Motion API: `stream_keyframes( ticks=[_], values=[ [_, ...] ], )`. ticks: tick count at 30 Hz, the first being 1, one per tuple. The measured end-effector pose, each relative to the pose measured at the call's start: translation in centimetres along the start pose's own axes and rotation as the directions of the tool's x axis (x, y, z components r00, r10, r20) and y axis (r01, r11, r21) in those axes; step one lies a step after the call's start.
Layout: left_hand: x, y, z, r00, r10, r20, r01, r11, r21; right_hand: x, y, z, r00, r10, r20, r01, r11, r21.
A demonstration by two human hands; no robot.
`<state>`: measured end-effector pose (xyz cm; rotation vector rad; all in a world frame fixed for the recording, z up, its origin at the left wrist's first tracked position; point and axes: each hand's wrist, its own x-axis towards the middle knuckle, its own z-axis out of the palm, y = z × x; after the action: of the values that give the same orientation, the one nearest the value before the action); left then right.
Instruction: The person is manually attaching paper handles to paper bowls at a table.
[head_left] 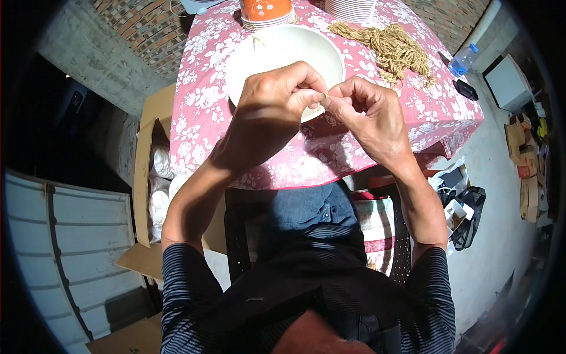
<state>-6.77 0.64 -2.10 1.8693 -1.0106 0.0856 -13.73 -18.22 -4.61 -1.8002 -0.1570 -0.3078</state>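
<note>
Pinching a short tan fibre strand between both thumbs and forefingers, the left hand and right hand meet above the white bowl; the loose fibre pile lies within reach on the table.

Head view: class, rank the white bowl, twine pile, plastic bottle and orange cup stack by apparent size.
1. white bowl
2. twine pile
3. orange cup stack, cut off by the frame, so unsure
4. plastic bottle

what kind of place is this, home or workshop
Likely a small home workshop: a floral-clothed table holds a pile of twine pieces and stacked paper bowls, a cardboard box of white ones stands beside, and brick paving lies below.
</note>
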Motion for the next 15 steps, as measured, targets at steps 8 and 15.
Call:
stream_keyframes(
  ticks=[8, 15],
  values=[
    [-0.1, -0.4, 0.8, 0.989, -0.025, -0.144, 0.019, 0.999, -0.043, -0.5, 0.5, 0.5, 0.954, -0.299, -0.03, 0.282, 0.925, -0.254],
    [-0.2, -0.7, 0.7, 0.983, 0.083, -0.163, -0.089, 0.996, -0.03, -0.7, 0.1, 0.5, 0.994, -0.099, -0.051, 0.095, 0.993, -0.075]
  ],
)
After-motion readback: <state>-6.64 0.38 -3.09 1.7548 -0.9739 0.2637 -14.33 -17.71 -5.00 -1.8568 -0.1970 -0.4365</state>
